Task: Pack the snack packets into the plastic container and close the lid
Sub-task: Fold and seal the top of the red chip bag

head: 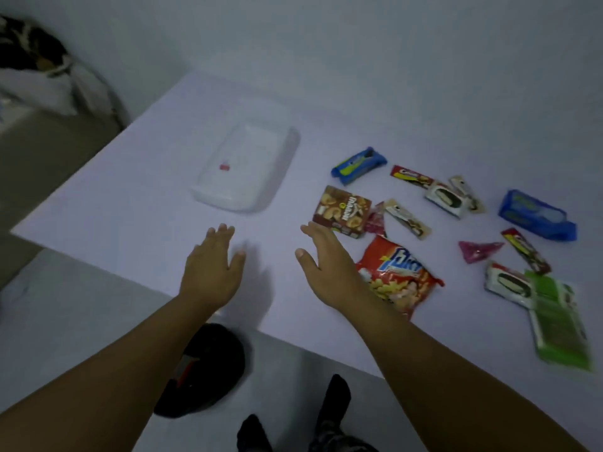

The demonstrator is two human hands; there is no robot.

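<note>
Clear rectangular plastic container (245, 169), lid seemingly on, is lying on the white table (130, 207) just beyond the empty, spread-fingered left hand (213, 262), long axis running away-right, while the open right hand (326, 256) is hovering beside the brown snack box (342, 211).

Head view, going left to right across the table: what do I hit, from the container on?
Clear plastic container with lid on → brown nut snack box → red-orange puffed snack bag → pink triangular packet → large blue wrapped packet → green packet.
</note>
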